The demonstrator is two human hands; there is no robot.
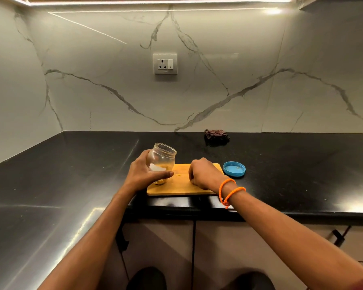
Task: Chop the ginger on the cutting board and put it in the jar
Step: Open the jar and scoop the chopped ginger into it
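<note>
A clear glass jar (162, 159) stands tilted at the left end of a wooden cutting board (182, 188), its mouth leaning to the right. Yellowish chopped ginger (160, 182) lies inside near its bottom. My left hand (146, 171) wraps around the jar from the left. My right hand (203, 172) rests on the middle of the board with its fingers curled down; what is under them is hidden. A few small ginger bits (179, 175) lie on the board between the hands. No knife shows.
A blue jar lid (234, 168) lies upside down on the black counter (71, 174) just right of the board. A dark crumpled cloth (216, 136) sits by the marble back wall. A wall socket (165, 63) is above. The counter's front edge runs just below the board.
</note>
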